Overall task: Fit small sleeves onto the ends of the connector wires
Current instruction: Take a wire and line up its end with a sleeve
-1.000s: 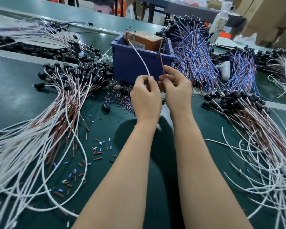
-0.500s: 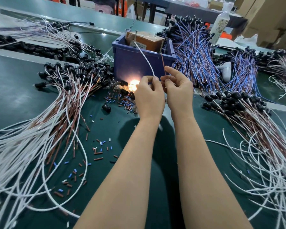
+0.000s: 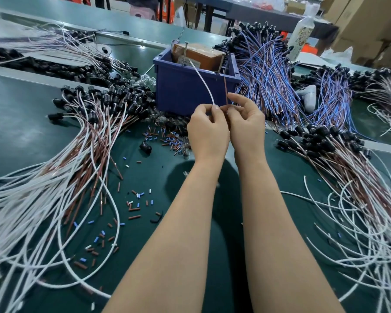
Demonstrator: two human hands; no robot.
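The dark green worktop (image 3: 20,123) fills the frame, carrying heaps of white and brown wires with black end connectors at left (image 3: 77,141) and right (image 3: 339,154), and a bundle of blue and brown wires (image 3: 266,71) at upper centre-right. A dark blue plastic bin (image 3: 185,91) stands at upper centre with a brown cardboard box (image 3: 201,57) inside. In front of it, the left hand (image 3: 207,132) and right hand (image 3: 246,127) are raised together at centre frame, fingertips touching. The left fingers (image 3: 215,111) are closed on a thin white wire (image 3: 203,82) arcing up toward the bin; the right fingers (image 3: 231,109) pinch a thin brown wire (image 3: 225,91) rising straight. Whether a sleeve is between the fingertips cannot be told. Loose small blue, white and brown tube sleeves (image 3: 136,206) lie scattered at lower left and just below the bin. Risk: a sleeve may slip from the pinch into the scatter, or the limp wire end may buckle instead of entering.
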